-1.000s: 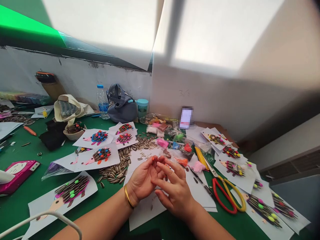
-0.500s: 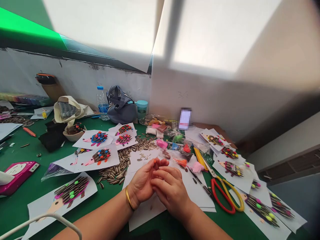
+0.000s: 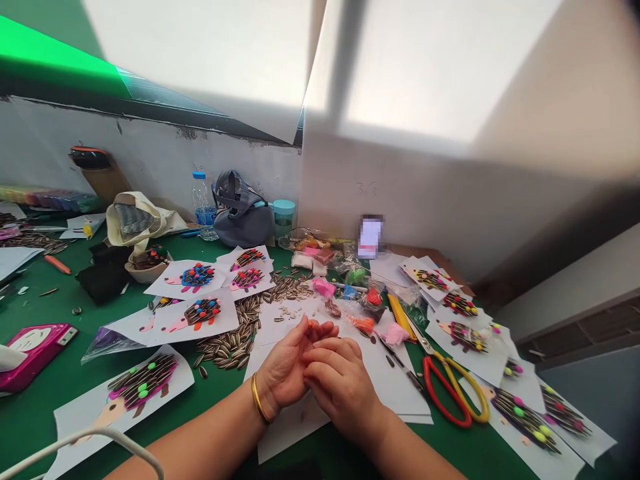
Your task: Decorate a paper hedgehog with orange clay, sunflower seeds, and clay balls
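My left hand (image 3: 287, 370), with a gold bangle on the wrist, is turned palm up with its fingers curled. A small bit of orange clay (image 3: 313, 325) shows by its fingers. My right hand (image 3: 343, 380) lies against the left palm with its fingers bent together; whatever is between them is hidden. Both hands are above white paper sheets (image 3: 400, 387). Beyond them lie a bag of orange clay (image 3: 364, 325), pink clay (image 3: 395, 333) and loose sunflower seeds (image 3: 230, 348).
Red-and-yellow scissors (image 3: 450, 383) and a black pen (image 3: 407, 370) lie at the right. Hedgehog pictures made with seeds (image 3: 145, 383) (image 3: 523, 417) spread on both sides. A phone (image 3: 370, 237), a water bottle (image 3: 204, 210) and a grey bag (image 3: 243, 217) stand behind. A white cable (image 3: 110, 433) crosses the lower left.
The hands stay pressed together in nearly the same place; the right fingers have shifted only slightly against the left palm. Nothing on the table has visibly moved.
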A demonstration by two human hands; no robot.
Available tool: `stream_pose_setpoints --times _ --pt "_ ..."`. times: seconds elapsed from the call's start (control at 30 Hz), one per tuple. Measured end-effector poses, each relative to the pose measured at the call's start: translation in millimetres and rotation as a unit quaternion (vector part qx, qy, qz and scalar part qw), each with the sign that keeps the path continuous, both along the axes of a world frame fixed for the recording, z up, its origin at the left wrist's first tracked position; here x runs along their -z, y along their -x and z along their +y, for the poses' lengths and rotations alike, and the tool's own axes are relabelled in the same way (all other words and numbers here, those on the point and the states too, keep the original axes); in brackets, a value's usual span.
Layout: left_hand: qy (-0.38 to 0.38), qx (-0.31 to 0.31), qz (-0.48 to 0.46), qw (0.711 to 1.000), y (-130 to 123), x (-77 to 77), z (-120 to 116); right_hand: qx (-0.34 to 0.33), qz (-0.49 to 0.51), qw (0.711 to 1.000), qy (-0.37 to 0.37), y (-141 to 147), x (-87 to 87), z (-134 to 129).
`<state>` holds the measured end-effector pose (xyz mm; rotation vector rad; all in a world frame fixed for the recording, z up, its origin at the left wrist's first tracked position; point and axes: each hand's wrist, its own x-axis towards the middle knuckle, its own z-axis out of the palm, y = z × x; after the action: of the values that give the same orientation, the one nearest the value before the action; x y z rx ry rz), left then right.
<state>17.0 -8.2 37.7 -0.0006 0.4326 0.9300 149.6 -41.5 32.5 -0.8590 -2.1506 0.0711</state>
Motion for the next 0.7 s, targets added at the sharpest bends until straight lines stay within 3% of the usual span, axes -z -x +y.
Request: stream_pose_setpoints --times 0.13,0.3,0.4,0.5,0.7 --pt "-0.006 -0.008 -0.006 1.000 -1 -0.8 -1 -0.012 0.013 1.000 -0.007 1 -3.1 -1" --pt "-0.070 -0.041 0.001 0.997 7 -3.4 5 0.037 0.046 0.998 -0.012 -20 -5.9 7" --pt "-0.104 -0.062 0.006 0.993 15 -5.2 12 0.066 0.086 0.994 0.020 -41 -1.8 19" --pt "-0.091 -0.094 0.040 0.991 20 -5.7 17 0.101 0.120 0.986 0.064 -56 3.7 29" --pt "-0.057 -0.129 0.083 0.987 22 -2.8 22 0.111 0.099 0.977 0.154 -60 11.7 36"
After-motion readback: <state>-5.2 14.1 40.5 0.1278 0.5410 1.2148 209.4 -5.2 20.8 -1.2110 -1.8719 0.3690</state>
